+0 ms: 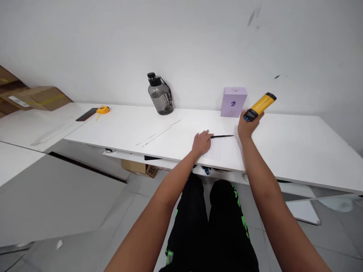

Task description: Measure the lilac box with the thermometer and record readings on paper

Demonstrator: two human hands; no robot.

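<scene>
At the far left, brown cardboard boxes with yellow tape (47, 97) stand against the white wall (195, 49). To their right, a flat, dark, elongated strip with an orange edge (86, 114) lies on the long white tabletop (124, 128), and a small yellow-orange tape measure (103, 109) sits at its right end. Below, a brown cardboard carton (138, 168) shows under the tabletop's front edge. Farther right, a translucent grey plastic bottle with a black cap and strap (161, 96) stands near the wall, right of some dark streaks on the surface. Next comes the left hand (202, 142), low on the tabletop at a white sheet of paper (222, 149), its fingers over the left end of a slim black pen (224, 136). The pen lies nearly level across the paper's upper part, pointing right; whether this grip pinches it or merely rests on it, I cannot tell. Behind the paper, a pale purple upright box with a dark horse-head emblem (233, 102) stands close to the wall. Just right of it, the right hand (247, 124) is raised, its grip closed around a yellow bar-shaped device with black ends (262, 105), tilted up to the right, with a small display and blue buttons at its lower end.
</scene>
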